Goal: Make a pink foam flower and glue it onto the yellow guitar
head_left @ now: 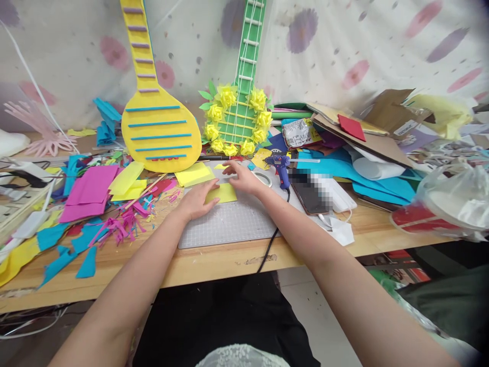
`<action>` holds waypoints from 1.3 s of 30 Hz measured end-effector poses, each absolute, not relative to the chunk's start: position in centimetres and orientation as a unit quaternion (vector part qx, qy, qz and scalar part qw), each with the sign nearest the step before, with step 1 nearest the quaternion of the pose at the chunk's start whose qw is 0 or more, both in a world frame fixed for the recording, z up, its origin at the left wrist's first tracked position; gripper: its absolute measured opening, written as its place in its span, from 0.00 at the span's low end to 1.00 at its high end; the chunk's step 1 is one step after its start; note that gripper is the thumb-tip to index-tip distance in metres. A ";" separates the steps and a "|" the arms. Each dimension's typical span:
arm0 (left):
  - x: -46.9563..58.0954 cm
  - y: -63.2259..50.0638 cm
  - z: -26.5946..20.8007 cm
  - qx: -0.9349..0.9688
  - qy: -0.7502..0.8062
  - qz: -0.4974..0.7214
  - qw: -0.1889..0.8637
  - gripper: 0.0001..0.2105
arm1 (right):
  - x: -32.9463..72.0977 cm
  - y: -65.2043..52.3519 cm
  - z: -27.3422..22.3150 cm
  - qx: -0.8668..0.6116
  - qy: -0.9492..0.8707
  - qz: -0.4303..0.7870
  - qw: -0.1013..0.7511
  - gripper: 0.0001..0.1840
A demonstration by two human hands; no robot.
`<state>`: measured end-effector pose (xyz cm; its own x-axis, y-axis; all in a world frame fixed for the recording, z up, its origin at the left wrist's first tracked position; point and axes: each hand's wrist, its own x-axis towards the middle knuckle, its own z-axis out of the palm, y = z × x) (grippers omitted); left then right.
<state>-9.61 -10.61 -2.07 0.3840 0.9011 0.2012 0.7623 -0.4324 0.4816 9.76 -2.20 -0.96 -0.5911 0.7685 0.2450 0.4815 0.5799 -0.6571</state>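
A small yellow paper sheet [226, 194] lies on the grey gridded cutting mat [233, 224]. My left hand [199, 200] is at its left edge, thumb and fingers apart, with the fingertips over or touching the paper. At the sheet's upper right is my right hand [243, 178], its fingers spread and slightly bent; whether they touch the paper I cannot tell. Neither hand grips anything. Just behind my left hand sits a stack of yellow paper [194, 174]. A white tape roll [263, 178] rests beside my right wrist, partly hidden.
A blue glue gun [281, 169] with a black cord and a phone [311, 193] lie to the right. Yellow [160, 132] and green [244, 122] paper instruments lean at the back. Magenta sheets [91, 191] and scraps cover the left; a plastic-wrapped bucket [443, 204] stands right.
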 end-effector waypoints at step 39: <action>-13.6 -9.7 -1.4 0.510 0.785 0.349 0.035 0.27 | 11.9 -3.5 -3.2 -0.440 -0.674 0.399 0.439 0.19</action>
